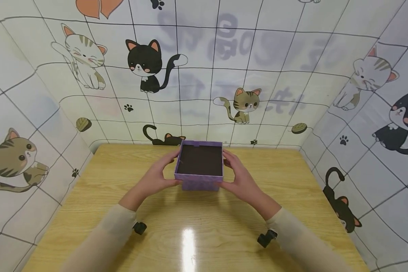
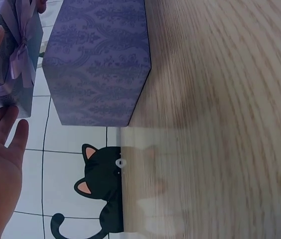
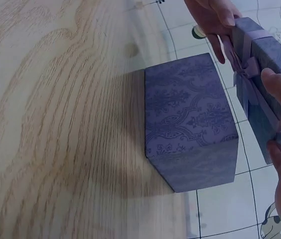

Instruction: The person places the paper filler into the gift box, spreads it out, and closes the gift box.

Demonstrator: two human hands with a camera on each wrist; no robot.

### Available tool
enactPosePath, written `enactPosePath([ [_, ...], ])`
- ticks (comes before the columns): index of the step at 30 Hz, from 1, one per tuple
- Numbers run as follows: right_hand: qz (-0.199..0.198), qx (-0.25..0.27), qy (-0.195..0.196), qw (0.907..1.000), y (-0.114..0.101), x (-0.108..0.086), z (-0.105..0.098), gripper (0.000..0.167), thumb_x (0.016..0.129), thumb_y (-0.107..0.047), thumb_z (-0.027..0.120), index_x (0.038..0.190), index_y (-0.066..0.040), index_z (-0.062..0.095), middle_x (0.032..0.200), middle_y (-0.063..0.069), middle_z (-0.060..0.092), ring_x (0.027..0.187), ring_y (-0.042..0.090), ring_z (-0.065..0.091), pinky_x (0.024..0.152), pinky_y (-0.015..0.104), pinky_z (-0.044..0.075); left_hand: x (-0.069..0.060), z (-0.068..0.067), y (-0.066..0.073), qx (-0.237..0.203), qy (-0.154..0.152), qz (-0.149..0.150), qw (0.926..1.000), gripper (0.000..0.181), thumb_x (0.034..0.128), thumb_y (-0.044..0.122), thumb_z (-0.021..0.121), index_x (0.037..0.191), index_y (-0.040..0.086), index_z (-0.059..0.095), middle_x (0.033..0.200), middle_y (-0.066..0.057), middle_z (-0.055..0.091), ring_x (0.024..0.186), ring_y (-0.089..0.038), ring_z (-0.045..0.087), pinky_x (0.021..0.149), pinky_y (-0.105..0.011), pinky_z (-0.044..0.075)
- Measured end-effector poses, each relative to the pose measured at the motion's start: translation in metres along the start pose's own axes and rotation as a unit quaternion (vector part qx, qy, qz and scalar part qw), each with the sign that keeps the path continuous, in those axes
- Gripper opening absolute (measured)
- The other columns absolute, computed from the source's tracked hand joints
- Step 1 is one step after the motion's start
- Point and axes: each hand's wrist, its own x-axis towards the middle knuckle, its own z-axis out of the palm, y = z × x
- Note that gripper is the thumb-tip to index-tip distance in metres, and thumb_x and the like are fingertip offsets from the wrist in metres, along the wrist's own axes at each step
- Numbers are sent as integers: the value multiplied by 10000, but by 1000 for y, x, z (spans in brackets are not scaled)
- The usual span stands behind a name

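A purple box lid (image 1: 198, 176) is held by both hands, and its dark inside faces up in the head view. Its ribbon and bow (image 3: 247, 68) show in both wrist views. My left hand (image 1: 156, 177) grips the lid's left side, thumb at the near corner and fingers farther back. On the opposite side my right hand (image 1: 239, 177) grips it in the same way. Below the lid stands a purple patterned box (image 2: 100, 64) on the table. A gap separates lid and box in the wrist views. The lid hides most of the box from above.
The wooden tabletop (image 1: 204, 219) ends at a back wall (image 1: 197, 83) covered with a white cat-print sheet. More of the printed sheet encloses the left and right sides. Small black devices sit at both wrists.
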Motion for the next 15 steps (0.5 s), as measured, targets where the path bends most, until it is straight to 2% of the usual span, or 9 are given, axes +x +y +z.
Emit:
enactPosePath([
  [9,-417,-457,198,9979,9,-9,-7,976,854,14,953,1674,13,423,1733,191,397,1428,363,582,1165,461,506,0,7,4,-237,11,124,9996,1105,820,97,1012,1734,118,391,1727,-76,458,1558,-311,454,1222,-574,429],
  [15,-585,-173,378,9974,12,-10,-8,921,846,103,922,1643,34,467,1706,195,436,1484,381,527,1207,342,460,-2,8,4,-323,84,216,9992,1083,806,25,1002,1717,96,421,1711,-96,476,1543,-331,474,1198,-581,446],
])
